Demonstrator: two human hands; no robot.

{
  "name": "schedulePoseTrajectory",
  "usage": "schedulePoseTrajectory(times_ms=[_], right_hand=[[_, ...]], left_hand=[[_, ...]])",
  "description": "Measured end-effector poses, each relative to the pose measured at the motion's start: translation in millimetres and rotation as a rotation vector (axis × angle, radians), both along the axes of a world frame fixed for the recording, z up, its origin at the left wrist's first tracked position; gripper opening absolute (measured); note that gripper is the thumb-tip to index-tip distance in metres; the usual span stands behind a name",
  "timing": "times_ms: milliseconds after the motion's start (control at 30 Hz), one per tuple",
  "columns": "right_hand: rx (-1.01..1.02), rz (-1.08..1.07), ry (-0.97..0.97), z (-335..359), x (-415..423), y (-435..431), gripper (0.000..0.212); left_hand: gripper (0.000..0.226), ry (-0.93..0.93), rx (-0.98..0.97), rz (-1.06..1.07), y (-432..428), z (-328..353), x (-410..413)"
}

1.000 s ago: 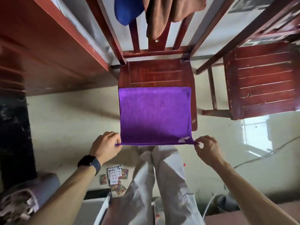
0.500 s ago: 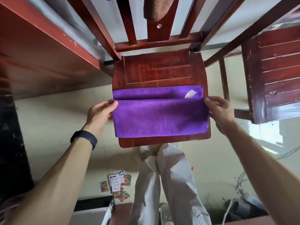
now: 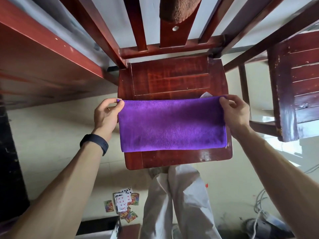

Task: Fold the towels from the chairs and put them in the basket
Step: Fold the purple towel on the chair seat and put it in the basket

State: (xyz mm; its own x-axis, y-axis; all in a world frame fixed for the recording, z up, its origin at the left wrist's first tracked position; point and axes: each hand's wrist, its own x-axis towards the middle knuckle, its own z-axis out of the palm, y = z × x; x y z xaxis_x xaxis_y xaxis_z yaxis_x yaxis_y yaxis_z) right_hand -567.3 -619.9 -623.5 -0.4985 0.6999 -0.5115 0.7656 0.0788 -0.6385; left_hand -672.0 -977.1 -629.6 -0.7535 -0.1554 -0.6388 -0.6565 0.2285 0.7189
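Both hands, left hand (image 3: 107, 112) and right hand (image 3: 235, 112), are pinching the far corners of the purple towel (image 3: 172, 125), lying half-folded across the chair seat (image 3: 172, 78) toward its front edge; uneven release risks skewing the layers.

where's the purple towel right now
In the head view, the purple towel lies folded at centre on the front half of the chair seat. The left hand and right hand pinch its far corners.

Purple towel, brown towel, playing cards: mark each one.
purple towel (image 3: 172, 125), head view, middle of the folded cloth.
brown towel (image 3: 177, 9), head view, its hanging lower end.
playing cards (image 3: 122, 201), head view, face-up card on top.
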Motion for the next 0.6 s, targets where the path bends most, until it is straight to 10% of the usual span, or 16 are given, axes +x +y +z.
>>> schedulePoseTrajectory(times_ms=[600], right_hand=[[0.318, 0.096, -0.049, -12.8, -10.6, -12.6, 0.023]], left_hand=[[0.021, 0.257, -0.668, -0.311, 19.6, -7.7, 17.8]])
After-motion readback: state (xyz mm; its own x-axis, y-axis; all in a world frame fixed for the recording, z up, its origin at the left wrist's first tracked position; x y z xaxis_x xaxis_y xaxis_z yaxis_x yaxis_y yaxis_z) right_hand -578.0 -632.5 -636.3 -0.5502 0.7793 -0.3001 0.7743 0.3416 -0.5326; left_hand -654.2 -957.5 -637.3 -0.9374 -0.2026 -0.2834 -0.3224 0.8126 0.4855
